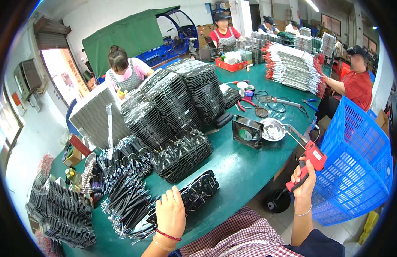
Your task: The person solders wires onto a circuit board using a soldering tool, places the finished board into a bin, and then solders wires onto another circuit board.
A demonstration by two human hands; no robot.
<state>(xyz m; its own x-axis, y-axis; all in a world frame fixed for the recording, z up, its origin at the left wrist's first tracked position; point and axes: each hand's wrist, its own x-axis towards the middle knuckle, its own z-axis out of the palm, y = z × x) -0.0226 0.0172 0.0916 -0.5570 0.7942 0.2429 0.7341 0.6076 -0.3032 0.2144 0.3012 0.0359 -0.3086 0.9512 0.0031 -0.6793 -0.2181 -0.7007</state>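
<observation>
My right hand [304,182] is wrapped round the handle of a red soldering gun [314,156], raised off the table's right edge. Its metal tip points up and left, close to a steel bowl [273,129] with whitish stuff in it. My left hand [170,216] is bent over the near end of a black circuit board [200,188] lying on the green table. The fingertips of that hand are hidden behind its back. Left of it lies a heap of black cables [130,197] with stripped ends. Beyond the board stands a low stack of black boards [181,156].
Tall stacks of black boards [160,107] fill the table's middle. A small square fan [247,130] stands beside the bowl. Blue plastic crates [350,158] are at the right. Pliers [310,104] lie at the far edge. Several people work round the table [232,171].
</observation>
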